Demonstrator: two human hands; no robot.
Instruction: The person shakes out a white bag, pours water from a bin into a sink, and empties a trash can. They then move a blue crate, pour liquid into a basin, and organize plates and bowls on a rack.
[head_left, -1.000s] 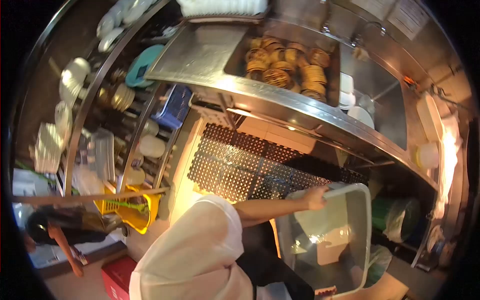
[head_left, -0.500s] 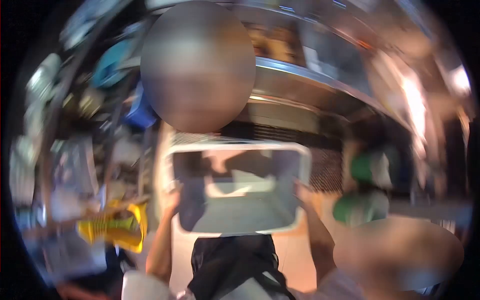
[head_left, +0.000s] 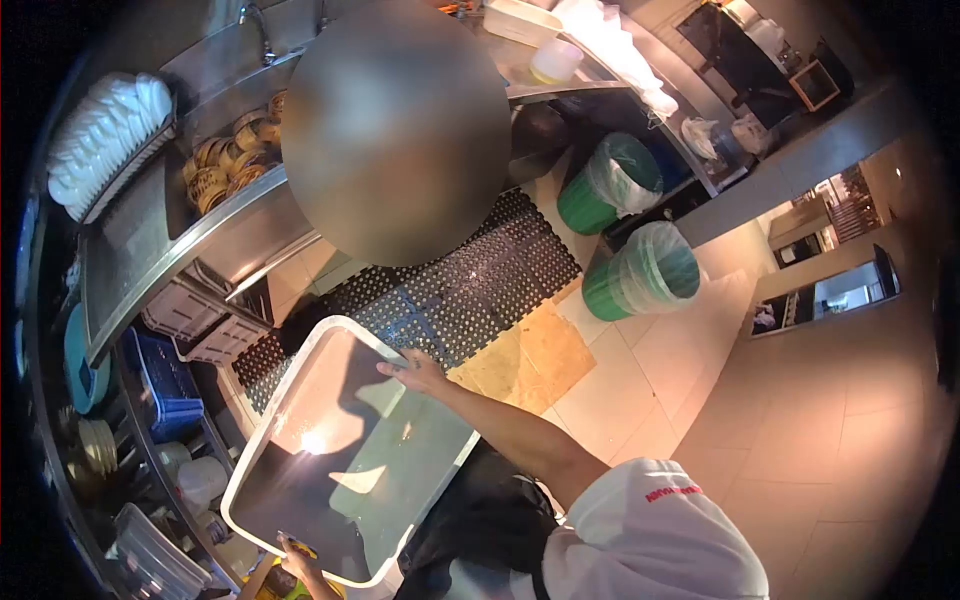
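Observation:
A large rectangular light-grey plastic tub (head_left: 430, 480) with a pale rim is held in front of my body, tilted in the view. My right hand (head_left: 415, 372) grips the rim on its far right side, fingers curled over the edge. My left hand (head_left: 296, 556) is closed on the opposite rim, low in the view. No separate object shows inside the tub. Light and shadow fall across its shiny interior. A yellow thing (head_left: 275, 585) lies just below my left hand, mostly cut off by the arm and tub.
A steel sink counter (head_left: 215, 240) with wooden-looking baskets and a rack of white dishes (head_left: 110, 145) runs along the left. A black perforated mat (head_left: 470, 280) covers the floor ahead. Two green bins (head_left: 640, 275) stand beyond it. Shelves with a blue crate (head_left: 165, 385) are at left.
My view has swung round to the right, bringing the bins and tiled floor more into sight. The tub now sits lower left and slanted, still in both hands.

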